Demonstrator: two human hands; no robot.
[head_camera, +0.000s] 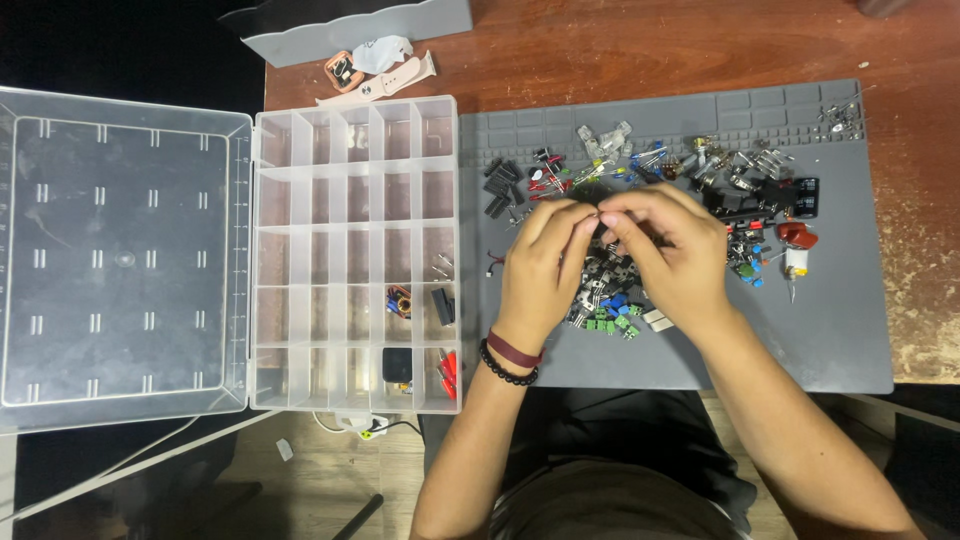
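My left hand (545, 265) and my right hand (670, 250) meet fingertip to fingertip over a grey work mat (830, 320). Between the pinched fingers sits something small and dark, too tiny to identify. Under and around both hands lies a pile of small electronic parts (610, 310): black, blue, green and red pieces with metal legs. More parts (745, 170) spread toward the mat's far right. To the left stands a clear compartment box (355, 250), lid open, with a few parts in its lower right cells.
The box's clear lid (120, 260) lies flat at the left. A pink smartwatch (375, 75) and a grey tray (350, 25) rest at the table's far edge. A red-and-white part (797, 250) lies on the mat's right. The wooden table edge runs near my lap.
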